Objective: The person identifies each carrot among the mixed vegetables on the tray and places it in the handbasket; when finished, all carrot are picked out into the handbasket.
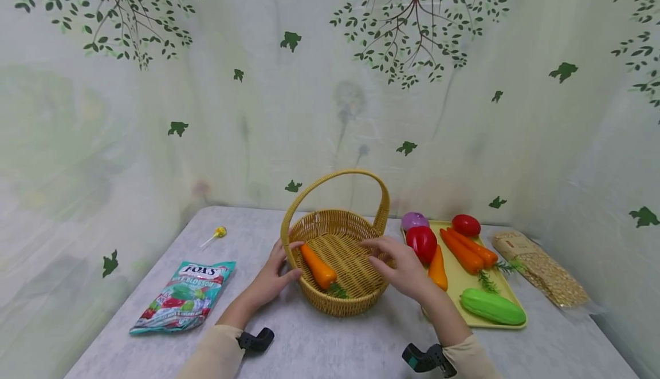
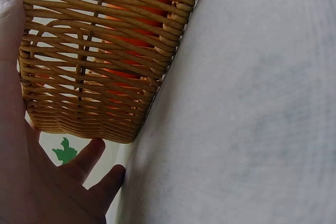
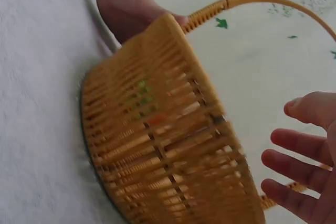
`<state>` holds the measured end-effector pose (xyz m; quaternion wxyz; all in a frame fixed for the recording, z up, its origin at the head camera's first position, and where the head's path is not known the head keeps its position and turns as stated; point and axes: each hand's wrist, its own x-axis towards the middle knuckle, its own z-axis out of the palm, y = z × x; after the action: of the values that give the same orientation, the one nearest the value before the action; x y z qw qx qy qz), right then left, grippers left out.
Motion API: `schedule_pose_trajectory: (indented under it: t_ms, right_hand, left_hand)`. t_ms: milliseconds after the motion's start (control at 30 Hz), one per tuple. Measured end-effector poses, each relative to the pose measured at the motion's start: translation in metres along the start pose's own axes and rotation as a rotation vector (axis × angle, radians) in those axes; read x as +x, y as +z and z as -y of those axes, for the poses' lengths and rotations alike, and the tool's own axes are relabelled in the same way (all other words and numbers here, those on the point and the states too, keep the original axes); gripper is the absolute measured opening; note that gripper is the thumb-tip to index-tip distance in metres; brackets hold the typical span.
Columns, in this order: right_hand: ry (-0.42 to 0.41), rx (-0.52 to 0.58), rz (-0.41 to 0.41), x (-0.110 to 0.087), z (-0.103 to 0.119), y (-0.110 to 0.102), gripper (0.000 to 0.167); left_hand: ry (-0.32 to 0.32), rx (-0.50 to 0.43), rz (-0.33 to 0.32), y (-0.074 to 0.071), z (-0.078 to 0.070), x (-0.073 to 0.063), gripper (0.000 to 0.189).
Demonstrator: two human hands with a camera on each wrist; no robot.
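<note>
A round wicker basket with a tall arched handle stands mid-table. Inside, against its left side, lies an orange toy carrot with green leaves toward the front. My left hand holds the basket's left rim near the foot of the handle; in the left wrist view the lower fingers spread out past the wicker wall. Above the right rim hovers my right hand, holding nothing. The right wrist view shows its fingers apart, beside the rim.
A yellow tray at right bears carrots, a green cucumber-like vegetable and red vegetables. A purple one sits by its back corner. Beyond is a grain bag. At left are a FOX'S candy bag and a lollipop.
</note>
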<state>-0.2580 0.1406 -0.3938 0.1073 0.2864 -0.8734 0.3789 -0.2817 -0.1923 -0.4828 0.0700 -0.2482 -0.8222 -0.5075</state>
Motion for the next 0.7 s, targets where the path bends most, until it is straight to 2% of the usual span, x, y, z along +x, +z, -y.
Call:
schedule_pose_trajectory:
  t_ms: [300,500,700]
  right_hand:
    - [0.147,-0.037,0.092,-0.017,-0.029,-0.042,0.042]
    - [0.270,-0.098,0.094,-0.030,-0.052,-0.071,0.045]
    - [0.386,-0.078,0.131,-0.041,-0.074,-0.083,0.050]
  left_hand:
    - [-0.010,0.005,-0.008,0.001,-0.001,0.001,0.057]
    - [-0.008,0.006,-0.003,0.002,0.001,0.002,0.057]
    - [-0.005,0.004,0.000,0.002,0.002,0.001,0.057]
